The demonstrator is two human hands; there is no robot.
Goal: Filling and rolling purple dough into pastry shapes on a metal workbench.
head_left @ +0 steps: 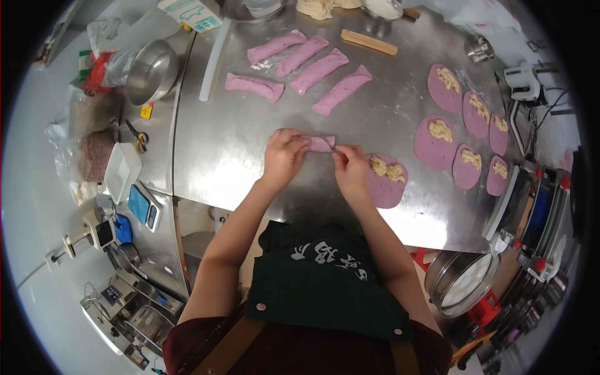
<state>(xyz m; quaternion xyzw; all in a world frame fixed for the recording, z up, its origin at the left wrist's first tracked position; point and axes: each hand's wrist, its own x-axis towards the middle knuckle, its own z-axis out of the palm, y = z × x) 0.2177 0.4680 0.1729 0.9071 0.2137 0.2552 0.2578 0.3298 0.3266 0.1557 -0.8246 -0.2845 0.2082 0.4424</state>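
Note:
Between my two hands lies a small purple dough roll (321, 144) on the steel table. My left hand (284, 156) has its fingers closed on the roll's left end. My right hand (351, 167) pinches the right end between thumb and fingers. Just beside my right hand, partly behind it, rests a flat purple dough oval (387, 190) topped with a pale, lumpy filling (389, 170). Farther off, several finished-looking purple rolls (319, 70) lie in a loose group. On the right are several more flat ovals (435, 147) with the same filling on them.
A wooden stick (369, 42) and a long whitish strip (215, 61) lie on the steel table (250, 181). Bowls and pale dough (325, 6) stand at its far edge. Leftward are a metal bowl (152, 72), scissors (137, 136), a white tray (123, 173) and a scale (144, 205).

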